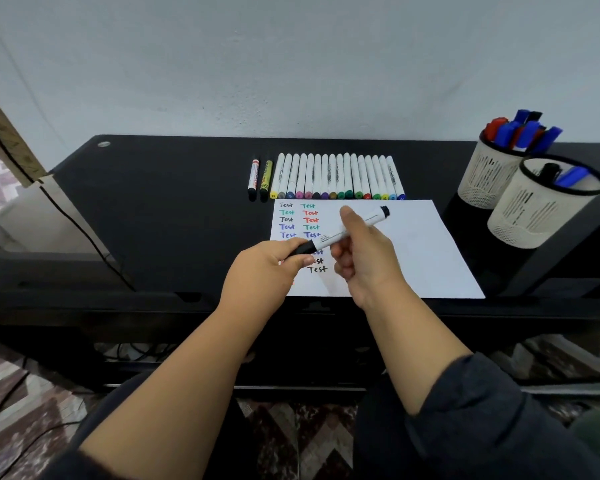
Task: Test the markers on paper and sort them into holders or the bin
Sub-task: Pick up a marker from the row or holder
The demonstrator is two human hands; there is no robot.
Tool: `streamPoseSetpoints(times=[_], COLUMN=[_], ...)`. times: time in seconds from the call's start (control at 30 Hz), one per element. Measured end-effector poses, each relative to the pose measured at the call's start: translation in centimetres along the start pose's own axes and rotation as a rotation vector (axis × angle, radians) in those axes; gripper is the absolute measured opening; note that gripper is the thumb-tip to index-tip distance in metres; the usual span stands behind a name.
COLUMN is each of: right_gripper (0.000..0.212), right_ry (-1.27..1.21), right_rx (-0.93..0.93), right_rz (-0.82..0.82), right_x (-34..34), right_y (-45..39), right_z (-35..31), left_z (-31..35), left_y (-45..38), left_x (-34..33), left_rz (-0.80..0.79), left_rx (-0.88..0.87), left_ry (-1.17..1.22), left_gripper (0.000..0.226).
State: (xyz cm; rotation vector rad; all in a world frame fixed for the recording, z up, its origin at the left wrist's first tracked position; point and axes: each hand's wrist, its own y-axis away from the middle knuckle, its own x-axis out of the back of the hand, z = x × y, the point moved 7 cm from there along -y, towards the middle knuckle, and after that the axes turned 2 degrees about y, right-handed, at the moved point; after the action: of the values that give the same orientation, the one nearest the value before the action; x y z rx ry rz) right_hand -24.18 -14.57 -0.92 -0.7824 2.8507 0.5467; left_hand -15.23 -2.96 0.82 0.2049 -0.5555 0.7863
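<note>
Marker: a white-barrelled marker [347,230] with black ends lies slantwise in the air above the paper [413,251], at the middle of the frame.
Left hand: the left hand [257,268] pinches the marker's black cap end, fingers curled round it.
Right hand: the right hand [364,251] grips the barrel, thumb up along it.
Step in hand: probably uncapping for a test or recapping after one; I cannot tell which.
Paper: rows of "Test" in several colours fill its left part.
Waiting: a row of markers [336,176] on the dark surface [153,202] above the paper.
Holders: two mesh holders [534,202] at right, both with pens in them.
Next move: if the cap is going on, seat it squarely, then carry the marker right to a holder.
</note>
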Motion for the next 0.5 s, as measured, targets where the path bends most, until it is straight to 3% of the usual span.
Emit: streamPoseSetpoints(times=[0.07, 0.13, 0.2, 0.37, 0.5], right_gripper=[0.019, 0.018, 0.022, 0.035, 0.027], right_ry=[-0.118, -0.075, 0.173, 0.938, 1.188], right_rx=[0.041, 0.113, 0.242, 0.762, 0.988], right_rz=[0.034, 0.074, 0.096, 0.059, 0.176], right_x=[0.9, 1.6, 2.0, 0.9, 1.5], right_y=[0.0, 0.1, 0.4, 2.2, 3.2], right_z=[-0.9, -2.0, -3.1, -5.4, -7.5], left_z=[0.2, 0.5, 1.0, 2.8, 4.9], left_y=[0.1, 0.1, 0.3, 0.0, -0.7], left_x=[0.3, 0.6, 0.8, 0.7, 0.3], left_rz=[0.002, -0.006, -0.015, -0.041, -0.045], left_rx=[-0.005, 0.004, 0.013, 0.037, 0.012], left_ry=[-0.065, -0.109, -0.089, -0.006, 0.036], left_gripper=[0.024, 0.026, 0.023, 0.023, 0.027])
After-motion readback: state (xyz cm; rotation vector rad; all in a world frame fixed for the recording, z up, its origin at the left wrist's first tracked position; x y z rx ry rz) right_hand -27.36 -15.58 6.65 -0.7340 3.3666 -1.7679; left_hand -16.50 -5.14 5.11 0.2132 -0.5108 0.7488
